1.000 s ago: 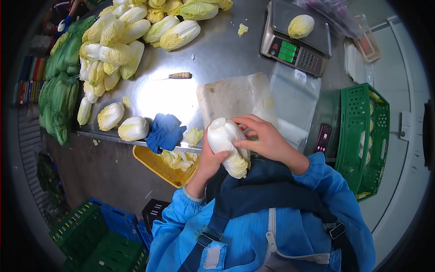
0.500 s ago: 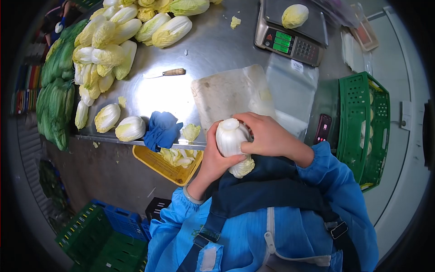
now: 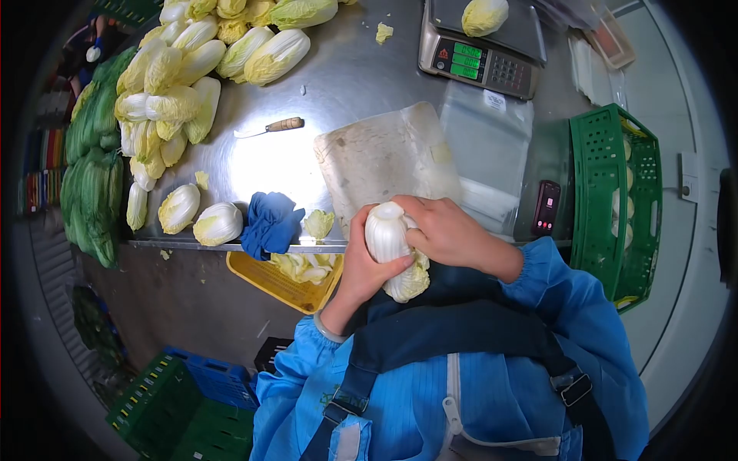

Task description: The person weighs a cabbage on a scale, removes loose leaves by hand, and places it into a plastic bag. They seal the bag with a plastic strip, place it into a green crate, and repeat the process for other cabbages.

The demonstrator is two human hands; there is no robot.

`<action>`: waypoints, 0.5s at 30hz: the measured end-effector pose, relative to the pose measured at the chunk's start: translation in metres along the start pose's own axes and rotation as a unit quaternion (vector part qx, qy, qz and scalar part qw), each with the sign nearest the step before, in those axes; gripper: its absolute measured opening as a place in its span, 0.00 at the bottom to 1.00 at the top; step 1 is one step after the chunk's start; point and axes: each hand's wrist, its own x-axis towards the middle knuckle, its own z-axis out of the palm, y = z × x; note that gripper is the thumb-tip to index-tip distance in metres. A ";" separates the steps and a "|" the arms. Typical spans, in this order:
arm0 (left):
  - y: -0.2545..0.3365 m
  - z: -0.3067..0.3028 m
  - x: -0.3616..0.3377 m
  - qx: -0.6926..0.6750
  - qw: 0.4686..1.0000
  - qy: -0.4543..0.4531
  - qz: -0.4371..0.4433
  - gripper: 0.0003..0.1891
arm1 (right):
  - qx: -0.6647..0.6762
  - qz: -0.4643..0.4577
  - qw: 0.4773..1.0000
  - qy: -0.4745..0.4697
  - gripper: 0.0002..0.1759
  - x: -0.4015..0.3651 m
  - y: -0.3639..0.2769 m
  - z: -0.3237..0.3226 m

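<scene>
Between both hands, at the table's front edge, is a napa cabbage (image 3: 386, 237), its cut white base facing up and away from me and its yellow leafy end toward my apron. My left hand (image 3: 360, 265) wraps round its left side, thumb across the front. My right hand (image 3: 453, 234) grips the right side near the base, with fingers bent against the outer leaves; some fingertips are hidden. Just beyond lies a worn whitish cutting board (image 3: 377, 157). A small yellow-green leaf piece (image 3: 318, 223) and a crumpled blue cloth (image 3: 269, 223) rest left of my hands.
A wooden-handled knife (image 3: 286, 124) lies on the steel table. Piled cabbages (image 3: 173, 104) fill the back left. A scale (image 3: 483, 65) bears one cabbage; plastic bags (image 3: 488, 142) and a phone (image 3: 546, 206) lie right. A green crate (image 3: 600, 192) stands rightmost, a yellow basket (image 3: 280, 290) below the edge.
My right hand has drawn its fingers in closer along the cabbage's right side, and its thumb no longer lies across the front. The view has shifted slightly; the left hand keeps its hold.
</scene>
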 end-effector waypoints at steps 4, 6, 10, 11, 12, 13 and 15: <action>0.003 0.001 0.000 -0.031 0.999 0.007 -0.014 0.48 | 0.015 -0.011 0.999 0.039 0.24 0.000 0.016 0.008; -0.002 0.000 0.001 -0.105 0.994 0.017 -0.029 0.48 | 0.057 -0.011 0.996 0.065 0.24 -0.002 0.022 0.010; -0.012 -0.005 0.000 -0.169 0.981 0.088 -0.041 0.51 | 0.175 0.043 0.972 0.148 0.22 -0.010 0.012 0.011; -0.012 -0.008 0.001 -0.175 0.977 0.114 -0.033 0.51 | 0.198 0.062 0.961 0.183 0.21 -0.011 0.008 0.009; -0.013 -0.011 0.002 -0.181 0.973 0.140 -0.025 0.52 | 0.152 0.078 0.973 0.155 0.21 -0.013 0.004 0.003; -0.012 -0.014 0.002 -0.117 0.981 0.157 0.008 0.53 | 0.105 0.095 0.982 0.126 0.22 -0.018 0.002 -0.007; -0.010 -0.021 0.002 0.014 0.979 0.188 0.071 0.54 | 0.064 0.100 0.986 0.119 0.22 -0.023 0.003 -0.008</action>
